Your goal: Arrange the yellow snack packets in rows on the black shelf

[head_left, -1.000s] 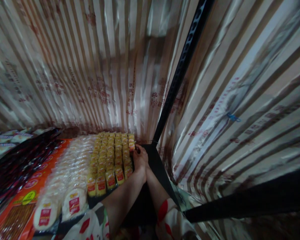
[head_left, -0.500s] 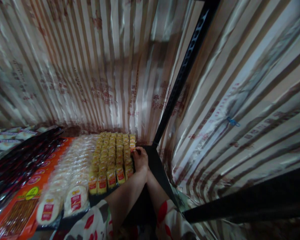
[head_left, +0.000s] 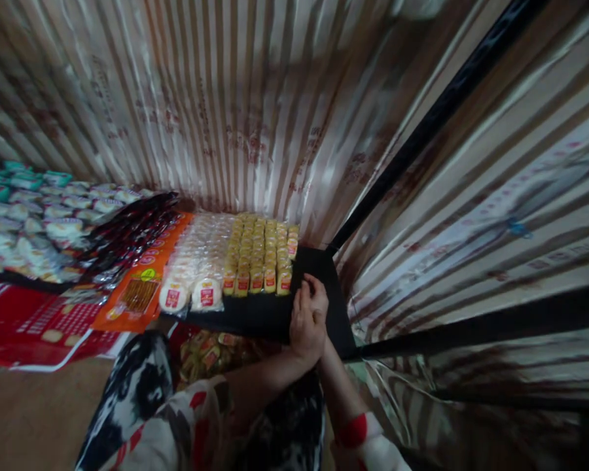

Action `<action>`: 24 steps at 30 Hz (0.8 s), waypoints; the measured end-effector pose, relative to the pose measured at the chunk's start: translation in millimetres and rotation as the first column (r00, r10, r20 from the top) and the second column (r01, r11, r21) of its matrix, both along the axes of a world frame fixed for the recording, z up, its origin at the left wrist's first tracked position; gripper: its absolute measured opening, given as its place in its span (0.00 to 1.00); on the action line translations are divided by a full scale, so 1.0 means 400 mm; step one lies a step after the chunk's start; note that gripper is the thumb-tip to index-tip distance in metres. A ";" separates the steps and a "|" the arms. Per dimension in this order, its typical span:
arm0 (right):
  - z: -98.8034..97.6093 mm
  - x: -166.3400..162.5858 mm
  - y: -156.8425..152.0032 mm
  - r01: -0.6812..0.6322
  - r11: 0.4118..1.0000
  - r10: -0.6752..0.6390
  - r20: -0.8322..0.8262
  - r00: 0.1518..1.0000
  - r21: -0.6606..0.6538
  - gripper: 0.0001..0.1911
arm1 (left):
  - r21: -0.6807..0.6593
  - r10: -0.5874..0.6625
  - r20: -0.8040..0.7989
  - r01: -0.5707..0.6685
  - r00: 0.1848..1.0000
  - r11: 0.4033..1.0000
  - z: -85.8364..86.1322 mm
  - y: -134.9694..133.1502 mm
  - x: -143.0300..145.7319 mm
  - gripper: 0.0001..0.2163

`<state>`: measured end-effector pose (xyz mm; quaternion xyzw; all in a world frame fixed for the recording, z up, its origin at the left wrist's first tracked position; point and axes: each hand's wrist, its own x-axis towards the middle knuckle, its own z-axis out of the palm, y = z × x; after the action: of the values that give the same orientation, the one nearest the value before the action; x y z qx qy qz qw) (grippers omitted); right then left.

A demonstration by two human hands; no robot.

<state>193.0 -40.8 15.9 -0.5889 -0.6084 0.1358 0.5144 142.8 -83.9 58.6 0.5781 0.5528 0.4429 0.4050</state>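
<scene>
Left hand [head_left: 303, 333] and right hand [head_left: 319, 299] overlap at the black shelf's [head_left: 258, 315] right end, just beside rows of yellow packets [head_left: 258, 255]; grip unclear. Leftward along the shelf: white round packets [head_left: 207, 294], orange bag [head_left: 142, 294], dark glossy packets [head_left: 131, 227]. Striped sheeting [head_left: 255, 104] behind, black post [head_left: 412, 150] at the corner.

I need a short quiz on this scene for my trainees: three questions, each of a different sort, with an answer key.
1. Multiple choice: Which goods stand directly beside the yellow packs?
a) teal packets
b) round white packs
c) dark packets
2. True or false: The person's two hands overlap in this view.
3. Fill in the gap: The flat packet with a round yellow-green mark near its middle is mainly ____ in colour.

Key: 1. b; 2. True; 3. orange
</scene>
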 end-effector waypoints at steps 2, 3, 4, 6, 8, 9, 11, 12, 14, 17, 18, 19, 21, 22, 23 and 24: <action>-0.004 -0.017 -0.058 0.021 1.000 -0.021 -0.014 1.000 -0.023 0.15 | -0.007 -0.029 -0.032 0.029 0.999 1.000 -0.014 -0.091 -0.046 0.27; -0.007 -0.030 -0.089 0.024 0.999 -0.025 -0.023 0.999 -0.030 0.14 | 0.017 -0.074 -0.049 0.075 0.996 0.997 -0.022 -0.133 -0.073 0.27; -0.011 -0.045 -0.123 0.015 0.999 -0.016 -0.032 0.999 -0.033 0.14 | 0.043 -0.123 -0.065 0.126 0.990 0.991 -0.031 -0.172 -0.103 0.27; -0.024 -0.082 -0.195 -0.046 0.998 0.044 -0.049 0.998 -0.037 0.15 | 0.064 -0.196 -0.085 0.202 0.977 0.977 -0.052 -0.240 -0.170 0.27; -0.044 -0.121 -0.266 -0.135 0.989 0.132 -0.064 0.989 -0.058 0.16 | 0.041 -0.266 -0.087 0.270 0.960 0.962 -0.076 -0.296 -0.242 0.28; -0.058 -0.141 -0.296 -0.170 0.984 0.165 -0.068 0.984 -0.061 0.17 | 0.042 -0.297 -0.099 0.303 0.950 0.952 -0.087 -0.318 -0.277 0.28; -0.089 -0.178 -0.343 -0.249 0.961 0.242 -0.067 0.968 -0.120 0.17 | 0.004 -0.327 -0.147 0.332 0.933 0.943 -0.105 -0.350 -0.342 0.26; -0.105 -0.195 -0.358 -0.283 0.942 0.275 -0.069 0.959 -0.179 0.18 | -0.035 -0.340 -0.160 0.339 0.927 0.940 -0.113 -0.359 -0.369 0.24; -0.136 -0.227 -0.372 -0.344 0.882 0.336 -0.083 0.938 -0.323 0.19 | -0.154 -0.323 -0.179 0.298 0.929 0.942 -0.127 -0.363 -0.413 0.21; -0.176 -0.275 -0.367 -0.415 0.748 0.417 -0.120 0.901 -0.519 0.20 | -0.322 -0.288 -0.318 0.183 0.903 0.929 -0.158 -0.344 -0.459 0.18; -0.188 -0.292 -0.365 -0.423 0.708 0.432 -0.127 0.893 -0.565 0.20 | -0.349 -0.279 -0.401 0.136 0.873 0.927 -0.172 -0.334 -0.474 0.17; -0.198 -0.309 -0.364 -0.427 0.674 0.444 -0.132 0.887 -0.603 0.20 | -0.360 -0.270 -0.492 0.089 0.828 0.929 -0.188 -0.324 -0.488 0.17; -0.216 -0.344 -0.368 -0.435 0.608 0.471 -0.139 0.871 -0.664 0.20 | -0.378 -0.265 -0.649 0.000 0.713 0.926 -0.221 -0.305 -0.519 0.16; -0.224 -0.361 -0.373 -0.445 0.573 0.489 -0.148 0.859 -0.689 0.20 | -0.394 -0.274 -0.707 -0.042 0.652 0.918 -0.237 -0.296 -0.535 0.16; -0.231 -0.376 -0.380 -0.463 0.540 0.513 -0.161 0.843 -0.703 0.20 | -0.422 -0.296 -0.745 -0.079 0.598 0.903 -0.252 -0.289 -0.549 0.16; -0.238 -0.389 -0.388 -0.490 0.506 0.540 -0.183 0.821 -0.710 0.20 | -0.456 -0.326 -0.763 -0.107 0.558 0.884 -0.265 -0.282 -0.562 0.16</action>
<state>37.2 -195.8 -79.3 -0.5391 -0.6645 0.4946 0.1520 -81.8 -196.8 -47.3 0.6400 0.7249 -0.0468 0.2502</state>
